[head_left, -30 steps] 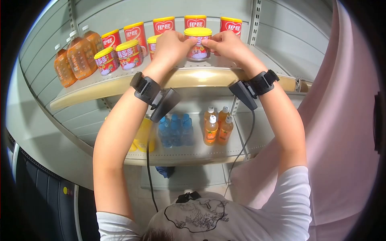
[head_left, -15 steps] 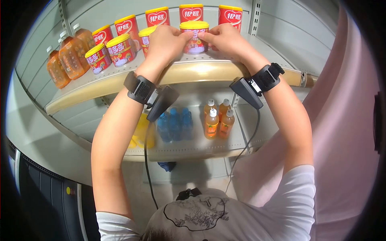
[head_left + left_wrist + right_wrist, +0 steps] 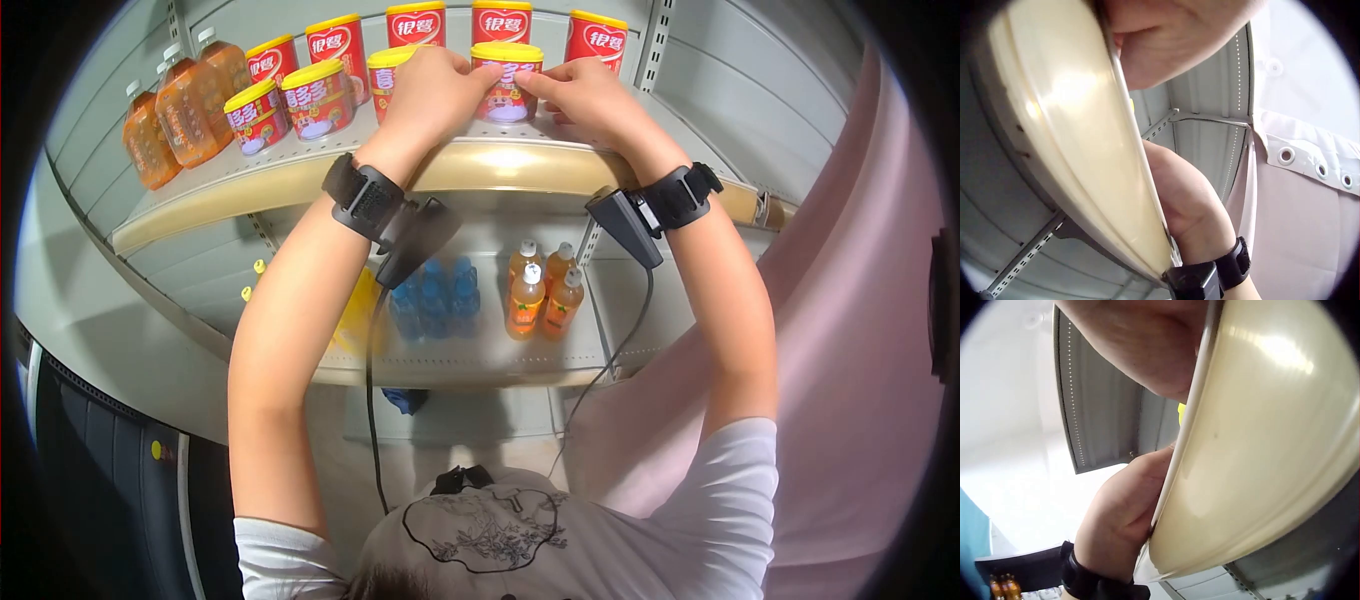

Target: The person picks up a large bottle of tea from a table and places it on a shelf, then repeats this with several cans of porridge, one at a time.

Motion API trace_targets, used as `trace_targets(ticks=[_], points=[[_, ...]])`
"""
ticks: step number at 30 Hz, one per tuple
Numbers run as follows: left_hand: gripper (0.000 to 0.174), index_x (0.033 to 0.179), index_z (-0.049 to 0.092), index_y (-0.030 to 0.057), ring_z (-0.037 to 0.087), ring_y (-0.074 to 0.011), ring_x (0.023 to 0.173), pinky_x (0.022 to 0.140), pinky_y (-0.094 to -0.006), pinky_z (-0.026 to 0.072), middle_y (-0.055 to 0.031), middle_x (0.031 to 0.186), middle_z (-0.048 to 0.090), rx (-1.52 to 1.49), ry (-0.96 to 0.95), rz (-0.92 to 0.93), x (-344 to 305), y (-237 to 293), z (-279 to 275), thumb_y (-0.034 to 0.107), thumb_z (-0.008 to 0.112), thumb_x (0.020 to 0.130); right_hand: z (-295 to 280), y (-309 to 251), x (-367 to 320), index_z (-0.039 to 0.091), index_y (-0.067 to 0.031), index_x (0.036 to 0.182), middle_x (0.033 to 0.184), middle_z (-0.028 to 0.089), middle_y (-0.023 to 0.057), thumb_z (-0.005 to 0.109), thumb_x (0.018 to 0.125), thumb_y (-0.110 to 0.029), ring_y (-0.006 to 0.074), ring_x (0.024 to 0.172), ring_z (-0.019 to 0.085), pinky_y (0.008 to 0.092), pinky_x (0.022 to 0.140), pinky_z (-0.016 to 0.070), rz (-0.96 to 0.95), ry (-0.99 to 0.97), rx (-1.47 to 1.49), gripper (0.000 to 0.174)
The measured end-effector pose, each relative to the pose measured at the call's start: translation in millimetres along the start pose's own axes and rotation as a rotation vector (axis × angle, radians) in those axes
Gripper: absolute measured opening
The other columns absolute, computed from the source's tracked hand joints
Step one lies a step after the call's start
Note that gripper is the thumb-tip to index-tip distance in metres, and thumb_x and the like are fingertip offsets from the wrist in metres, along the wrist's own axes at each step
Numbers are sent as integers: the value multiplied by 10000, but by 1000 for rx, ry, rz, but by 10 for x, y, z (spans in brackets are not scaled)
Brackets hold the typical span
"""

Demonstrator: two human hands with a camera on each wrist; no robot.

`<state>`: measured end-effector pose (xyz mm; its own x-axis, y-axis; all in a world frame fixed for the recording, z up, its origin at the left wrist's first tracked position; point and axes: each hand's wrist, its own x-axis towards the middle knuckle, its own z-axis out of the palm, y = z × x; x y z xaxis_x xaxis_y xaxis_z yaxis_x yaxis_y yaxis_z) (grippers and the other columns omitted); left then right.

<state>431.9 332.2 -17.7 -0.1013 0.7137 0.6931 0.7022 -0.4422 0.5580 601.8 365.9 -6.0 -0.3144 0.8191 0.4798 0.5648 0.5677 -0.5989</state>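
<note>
In the head view, a red can with a yellow lid (image 3: pixel 507 88) stands upright near the upper shelf's front edge. My left hand (image 3: pixel 432 100) grips its left side and my right hand (image 3: pixel 592 105) its right, both thumbs on the front label. Behind my left hand is a similar, partly hidden can (image 3: pixel 384 80). From the left wrist view, my left hand (image 3: pixel 1175 40) and right hand (image 3: pixel 1182 197) reach past the shelf edge, which hides their fingertips. The right wrist view has my right hand (image 3: pixel 1147 344) and left hand (image 3: pixel 1122 509) past the same edge.
Taller red cans (image 3: pixel 416 24) form a row behind. Two short stacks of cans (image 3: pixel 317 100) and orange-brown bottles (image 3: pixel 185 115) stand left. The lower shelf holds blue bottles (image 3: pixel 433 300) and orange drinks (image 3: pixel 526 300). A pink curtain (image 3: pixel 840 330) hangs right.
The head view has shifted. Compared with one second ago, more of the taller can behind shows above the gripped can's lid. Both hands keep their hold on it.
</note>
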Motion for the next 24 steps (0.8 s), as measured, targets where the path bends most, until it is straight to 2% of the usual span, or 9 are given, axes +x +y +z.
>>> trace_targets(ticks=[2, 5, 9, 11, 12, 13, 16, 18, 24], points=[[343, 675, 641, -7, 567, -245, 525, 537, -343, 439, -163, 567, 575, -51, -15, -36, -35, 55, -95, 334, 623, 709, -135, -103, -94, 634, 35, 800, 682, 613, 157, 601, 726, -365, 232, 632, 602, 314, 596, 461, 30, 42, -121, 408], [355, 789, 641, -17, 575, -187, 562, 564, -306, 441, -151, 600, 587, -83, 163, 213, -221, 168, -352, 331, 606, 731, -292, -249, -462, 547, 75, 1037, 922, 599, 152, 562, 812, -295, 172, 831, 575, 258, 768, 447, -140, 287, 128, 434], [285, 939, 609, -31, 559, -89, 678, 623, -209, 432, -65, 774, 627, -502, 242, -153, -1063, 362, -761, 223, 558, 820, 137, -501, -1277, 515, 87, 1073, 1012, 578, 171, 518, 845, -236, 196, 931, 570, 289, 823, 446, -117, 356, 645, 395], [230, 926, 607, -39, 546, -88, 683, 615, -203, 423, -42, 779, 614, -574, 420, -133, -1602, -21, -707, 158, 514, 852, 645, -437, -1592, 563, 33, 1046, 964, 614, 103, 531, 837, -138, 137, 883, 562, 275, 788, 438, -66, 171, 708, 271], [226, 903, 603, -44, 539, -87, 678, 617, -209, 425, -39, 747, 604, -541, 518, -212, -1903, -260, -660, 148, 492, 863, 1137, -217, -1691, 567, 35, 1034, 980, 609, 111, 528, 839, -142, 134, 896, 559, 262, 786, 436, -105, 3, 1389, 267], [228, 879, 599, -49, 532, -86, 674, 619, -216, 427, -35, 714, 594, -502, 618, -295, -2240, -542, -597, 138, 469, 874, 1432, -230, -1780, 568, 43, 1019, 980, 605, 121, 529, 841, -170, 131, 892, 559, 237, 762, 440, 27, -123, 855, 280], [232, 823, 581, -25, 518, -89, 652, 619, -229, 435, -30, 734, 571, -433, 1028, -733, -3439, -1715, -420, 169, 465, 877, 2779, 192, -2141, 541, 50, 1047, 945, 601, 111, 517, 845, -184, 150, 841, 575, 247, 720, 464, 481, -424, 1026, 309], [228, 823, 574, -6, 508, -89, 644, 598, -222, 422, -37, 765, 566, -386, 1241, -1009, -4302, -2145, -424, 186, 463, 875, 3472, 395, -2482, 561, 33, 1014, 899, 607, 84, 533, 832, -193, 121, 787, 571, 235, 678, 464, 695, -589, 838, 291], [241, 836, 576, 7, 485, -80, 604, 556, -212, 402, -29, 697, 550, -217, 1389, -1218, -5153, -1963, -1303, 202, 438, 863, 4114, -322, -2869, 563, 34, 990, 894, 606, 88, 501, 832, -167, 126, 770, 573, 243, 679, 465, 587, -901, 786, 264]])
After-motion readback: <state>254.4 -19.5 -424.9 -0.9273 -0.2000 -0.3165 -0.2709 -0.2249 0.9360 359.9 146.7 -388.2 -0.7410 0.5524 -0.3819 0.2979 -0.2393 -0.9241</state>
